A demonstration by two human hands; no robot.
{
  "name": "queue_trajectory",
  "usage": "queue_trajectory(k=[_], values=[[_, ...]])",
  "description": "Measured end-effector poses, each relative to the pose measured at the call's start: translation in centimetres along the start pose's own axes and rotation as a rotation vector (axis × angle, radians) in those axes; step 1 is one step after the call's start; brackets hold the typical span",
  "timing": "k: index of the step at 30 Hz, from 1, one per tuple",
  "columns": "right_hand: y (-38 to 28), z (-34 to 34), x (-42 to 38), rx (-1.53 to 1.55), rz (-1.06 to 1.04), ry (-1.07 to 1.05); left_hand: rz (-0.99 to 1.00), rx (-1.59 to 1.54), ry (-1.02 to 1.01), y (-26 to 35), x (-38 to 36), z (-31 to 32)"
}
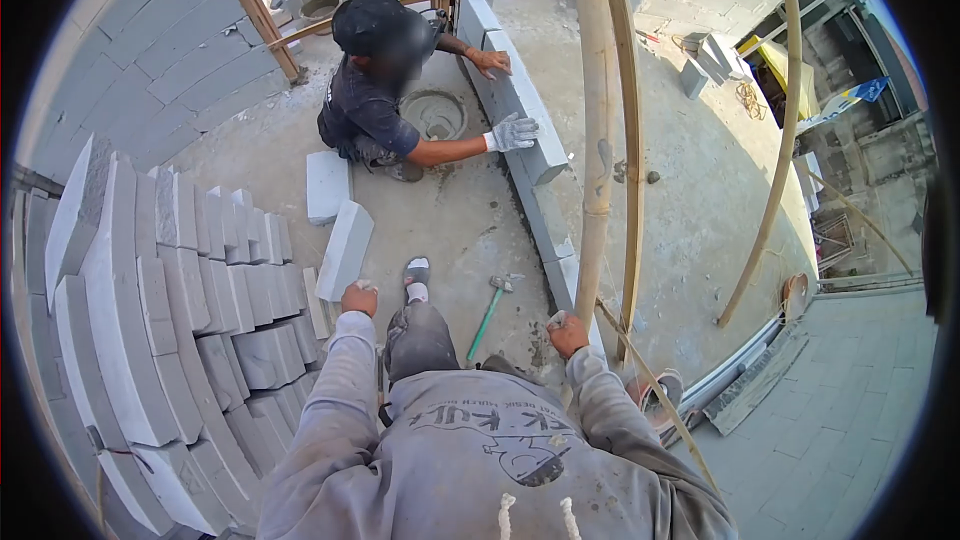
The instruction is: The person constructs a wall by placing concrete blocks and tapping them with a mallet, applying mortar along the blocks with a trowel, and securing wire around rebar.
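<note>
1. Resting to the left of the low wall (545, 225), the loose pale block (345, 250) is the thing nearest your left hand (360, 298). Its far end is close to a second pale block (328, 187), also left of the wall.

2. Handling, by judgement: the loose pale block should be stiff and fairly light for its bulk, with a dusty face that may slip under bare skin and corners that may chip. Best hold: a palm under each end, fingers clear of the sharp edges.

3. Your left hand is at the block's near end, fingers curled inward. Whether it grips the block, I cannot tell.

4. Your right hand (567, 334) is beside the wall's near end, fingers likewise curled. Contact with the wall, or anything held, cannot be confirmed. Your hands are well apart.

5. Left of the wall, between your hands and slightly ahead, a green-handled hammer (484, 325) lies on the floor.

6. A co-worker (365, 105) crouches left of the wall, a gloved hand (513, 133) and a bare hand (490, 62) on its upper course. A round tub (434, 115) sits between.

7. Far left of the wall is a block stack (235, 285); just right of it stands a bamboo pole (596, 140).
</note>
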State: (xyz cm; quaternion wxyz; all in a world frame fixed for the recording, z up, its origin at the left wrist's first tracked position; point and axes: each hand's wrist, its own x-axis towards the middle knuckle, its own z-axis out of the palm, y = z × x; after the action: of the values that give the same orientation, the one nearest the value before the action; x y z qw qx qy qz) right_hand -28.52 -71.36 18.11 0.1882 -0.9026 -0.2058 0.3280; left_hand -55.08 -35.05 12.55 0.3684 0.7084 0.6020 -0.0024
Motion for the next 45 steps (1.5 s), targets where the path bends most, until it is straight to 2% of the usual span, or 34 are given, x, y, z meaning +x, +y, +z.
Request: queue_trajectory(k=[1, 2, 4, 6, 8, 10, 11, 13, 17, 19, 20, 21, 23, 25, 26, 28, 29, 31, 32, 34, 35, 36, 37, 39, 41, 43, 45], values=[[1.3, -0.3, -1.4, -0.077, 0.023, -0.097, -0.021, -0.033, 0.027, -0.8, -3.3, 1.1], [3.0, -0.4, -2.7, -0.084, -0.002, -0.103, -0.041, -0.064, 0.054, -2.3, -6.8, 2.1], [6.5, -0.2, -5.2, -0.223, 0.043, -0.216, -0.124, -0.051, 0.060, -7.7, -12.8, 5.7], [10.1, 0.6, -6.5, -0.318, -0.007, -0.235, -0.336, 0.109, 0.087, -11.6, -19.5, 7.4], [11.8, 0.1, -7.4, -0.420, -0.047, -0.253, -0.157, 0.283, -0.175, -21.8, -22.7, 10.5], [12.0, -0.5, -7.8, -0.440, -0.040, -0.266, -0.285, -0.051, -0.145, -24.2, -28.0, 9.0], [12.6, 0.0, -7.0, -0.472, -0.034, -0.301, -0.294, -0.052, -0.143, -27.3, -29.7, 9.6], [10.4, -0.8, -7.6, -0.427, -0.047, -0.310, -0.147, 0.367, -0.144, -33.2, -30.9, 11.3], [9.1, 1.4, -6.8, -0.452, -0.150, -0.274, -0.167, 0.165, -0.170, -32.0, -34.7, 9.7], [7.9, 2.3, -6.7, -0.478, -0.173, -0.339, -0.416, -0.394, 0.050, -29.3, -36.4, 9.6], [7.0, 3.1, -6.7, -0.502, -0.196, -0.394, -0.403, -0.423, 0.086, -23.3, -38.7, 6.6], [4.0, 2.1, -8.8, -0.526, -0.236, -0.347, -0.409, -0.467, 0.144, -18.1, -40.6, 3.6], [2.6, 3.7, -8.6, -0.673, -0.428, -0.419, -0.440, -0.452, 0.141, -22.0, -41.5, 6.4], [4.1, 6.3, -6.8, -0.815, -0.612, -0.471, -0.420, -0.253, 0.301, -21.9, -44.7, 6.1], [5.4, 8.2, -5.0, -0.854, -0.656, -0.479, -0.492, -0.271, 0.346, -21.7, -46.6, 4.8], [3.7, 9.2, -5.5, -0.920, -0.763, -0.479, -0.642, -0.441, 0.336, -21.3, -50.0, 1.9], [2.3, 10.1, -6.0, -0.933, -0.794, -0.490, -0.666, -0.454, 0.359, -23.4, -51.2, 2.2], [0.1, 11.0, -7.6, -0.765, -0.651, -0.293, -0.935, -0.320, 0.364, -29.3, -53.6, 4.3], [-0.1, 11.9, -6.8, -0.779, -0.686, -0.314, -0.942, -0.329, 0.347, -31.7, -54.9, 4.9], [-1.7, 13.0, -7.2, -0.808, -0.702, -0.339, -1.169, -0.617, 0.339, -36.2, -57.2, 6.0], [-4.7, 12.1, -10.0, -0.768, -0.664, -0.363, -1.175, -0.622, 0.324, -38.3, -58.0, 7.7], [-6.8, 12.3, -12.0, -0.722, -0.636, -0.384, -1.134, -0.736, 0.434, -40.7, -58.8, 9.5], [-5.7, 13.9, -10.6, -0.724, -0.650, -0.381, -1.083, -0.851, 0.557, -42.8, -59.3, 10.0], [-1.4, 18.2, -5.6, -1.048, -1.049, -0.209, -1.052, -0.431, 0.494, -41.6, -59.8, 6.5], [-3.9, 19.5, -10.5, -0.733, -0.508, -0.384, -1.050, -0.507, 0.348, -44.7, -59.8, 4.5], [-4.6, 22.1, -14.4, -0.895, -0.637, -0.246, -0.968, -0.524, 0.236, -49.3, -60.0, 2.9], [-0.5, 27.2, -11.5, -0.894, -0.930, -0.660, -0.912, -0.538, 0.229, -53.7, -60.2, 0.3]])
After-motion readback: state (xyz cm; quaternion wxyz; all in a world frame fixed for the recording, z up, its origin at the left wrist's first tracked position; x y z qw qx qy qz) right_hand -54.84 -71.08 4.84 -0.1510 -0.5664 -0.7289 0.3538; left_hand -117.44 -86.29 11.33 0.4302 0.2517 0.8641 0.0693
